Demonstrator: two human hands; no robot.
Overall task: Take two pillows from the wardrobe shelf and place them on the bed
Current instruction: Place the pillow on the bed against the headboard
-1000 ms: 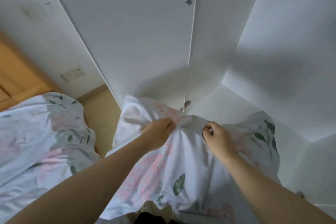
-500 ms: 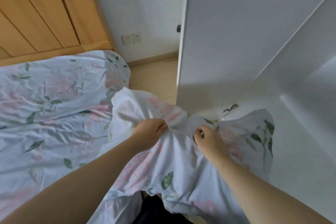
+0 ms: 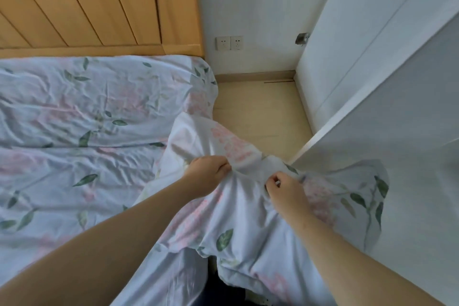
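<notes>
The bed (image 3: 74,119), covered in a pale floral sheet, fills the left side below a wooden headboard (image 3: 87,0). The white wardrobe (image 3: 385,107) stands along the right, with a strip of light floor (image 3: 260,112) between them. The pillow (image 3: 236,226), in matching floral fabric, hangs in front of the person between the bed's edge and the wardrobe; its left corner seems to overlap the sheet, though contact is unclear. The left hand (image 3: 207,176) and the right hand (image 3: 285,189) each bunch its upper edge, fingers curled tight into the cloth. Two wall sockets (image 3: 229,43) sit beside the headboard.
</notes>
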